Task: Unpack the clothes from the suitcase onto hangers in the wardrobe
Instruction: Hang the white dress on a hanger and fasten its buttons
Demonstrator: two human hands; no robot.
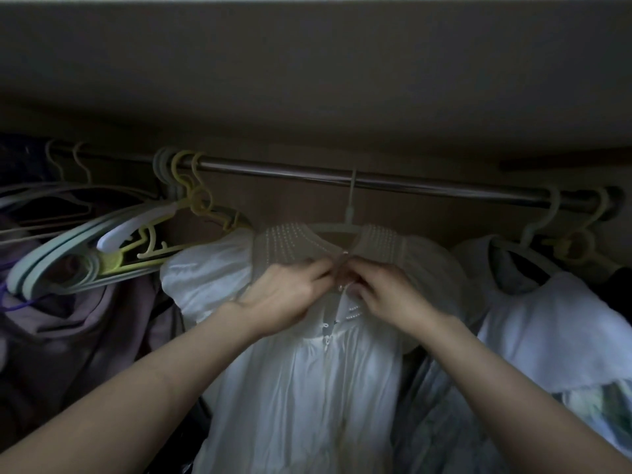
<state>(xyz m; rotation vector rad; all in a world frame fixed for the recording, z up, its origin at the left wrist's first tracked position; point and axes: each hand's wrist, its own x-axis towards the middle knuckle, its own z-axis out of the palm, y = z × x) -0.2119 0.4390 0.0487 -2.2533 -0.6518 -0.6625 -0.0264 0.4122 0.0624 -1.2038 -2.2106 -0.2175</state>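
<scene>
A white blouse (307, 371) with puffed sleeves and a pearl-beaded collar hangs on a pale hanger (350, 213) from the metal wardrobe rail (427, 184). My left hand (284, 295) and my right hand (383, 292) meet at the neck opening just below the collar. Both pinch the fabric edges there, fingertips close together. The suitcase is out of view.
Several bare hangers (113, 248), pale blue, white and yellow, bunch at the left of the rail above purple garments (78, 330). At the right hang a white garment (561, 333) over a grey one and a patterned piece (602, 405). A dark shelf runs above.
</scene>
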